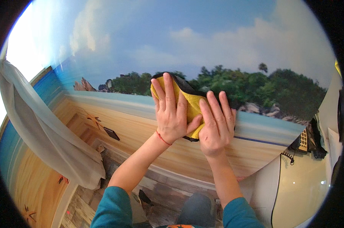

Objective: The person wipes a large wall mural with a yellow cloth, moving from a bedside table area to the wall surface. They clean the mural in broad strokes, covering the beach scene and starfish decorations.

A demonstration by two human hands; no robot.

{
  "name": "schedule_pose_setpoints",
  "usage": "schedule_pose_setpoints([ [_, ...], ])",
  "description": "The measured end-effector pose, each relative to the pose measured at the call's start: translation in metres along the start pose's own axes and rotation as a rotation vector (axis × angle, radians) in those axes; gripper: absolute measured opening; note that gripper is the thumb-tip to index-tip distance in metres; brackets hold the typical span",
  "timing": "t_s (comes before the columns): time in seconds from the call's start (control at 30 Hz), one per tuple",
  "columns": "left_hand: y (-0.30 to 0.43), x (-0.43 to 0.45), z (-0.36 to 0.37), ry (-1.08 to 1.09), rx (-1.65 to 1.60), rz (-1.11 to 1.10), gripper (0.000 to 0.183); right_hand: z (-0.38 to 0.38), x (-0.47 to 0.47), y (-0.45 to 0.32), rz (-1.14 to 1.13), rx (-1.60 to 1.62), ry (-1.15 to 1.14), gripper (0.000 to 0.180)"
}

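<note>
A yellow cloth with a black edge [193, 105] lies against a wall that bears a printed beach mural [149, 34]. On the cloth's left part my left hand [172, 114] rests flat, fingers pointing up, with a thin red string around the wrist. Close to its right, my right hand [217, 125] presses over the cloth's right part, its fingers slightly spread and the cloth partly hidden beneath. The cloth is rumpled between the two hands, showing a black strip along its top.
At the left, a pale curtain [49, 125] hangs by a bright window [26, 42]. A white skirting board [186, 181] runs above the wood-look floor [163, 193]. On the right, a beige surface [300, 185] stands near a keypad [303, 141] and a coiled cord [288, 156].
</note>
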State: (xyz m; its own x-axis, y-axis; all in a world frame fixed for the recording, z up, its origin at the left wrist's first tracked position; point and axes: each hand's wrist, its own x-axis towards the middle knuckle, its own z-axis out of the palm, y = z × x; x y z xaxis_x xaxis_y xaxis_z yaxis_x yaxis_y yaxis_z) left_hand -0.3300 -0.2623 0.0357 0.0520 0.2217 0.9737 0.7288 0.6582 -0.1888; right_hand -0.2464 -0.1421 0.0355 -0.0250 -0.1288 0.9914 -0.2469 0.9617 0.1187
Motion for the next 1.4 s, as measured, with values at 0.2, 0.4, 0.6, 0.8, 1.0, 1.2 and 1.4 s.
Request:
schedule_pose_setpoints([
  [0.2,-0.052,-0.073,-0.007,-0.124,0.02,0.096,0.06,0.03,-0.057,-0.05,-0.002,-0.18,-0.24,0.031],
  [0.4,-0.083,-0.092,-0.012,-0.149,-0.01,0.225,0.057,0.061,-0.106,-0.066,-0.033,-0.364,-0.253,0.03],
  [0.6,-0.155,-0.041,-0.04,-0.045,-0.04,0.043,0.059,0.116,-0.003,-0.111,-0.067,-0.377,-0.167,0.033],
  [0.8,-0.206,-0.112,-0.045,-0.071,-0.084,-0.022,0.049,0.168,-0.03,-0.164,-0.119,-0.397,-0.286,0.034],
  [1.0,-0.209,-0.232,-0.037,-0.115,-0.015,0.008,0.046,0.172,-0.136,-0.167,-0.271,-0.431,-0.383,0.034],
  [1.2,-0.223,-0.109,-0.052,-0.028,-0.071,-0.136,0.043,0.199,-0.034,-0.185,-0.027,-0.393,-0.232,0.037],
  [1.4,-0.254,-0.104,-0.062,0.002,-0.063,-0.229,0.05,0.218,-0.003,-0.208,-0.079,-0.411,-0.265,0.035],
])
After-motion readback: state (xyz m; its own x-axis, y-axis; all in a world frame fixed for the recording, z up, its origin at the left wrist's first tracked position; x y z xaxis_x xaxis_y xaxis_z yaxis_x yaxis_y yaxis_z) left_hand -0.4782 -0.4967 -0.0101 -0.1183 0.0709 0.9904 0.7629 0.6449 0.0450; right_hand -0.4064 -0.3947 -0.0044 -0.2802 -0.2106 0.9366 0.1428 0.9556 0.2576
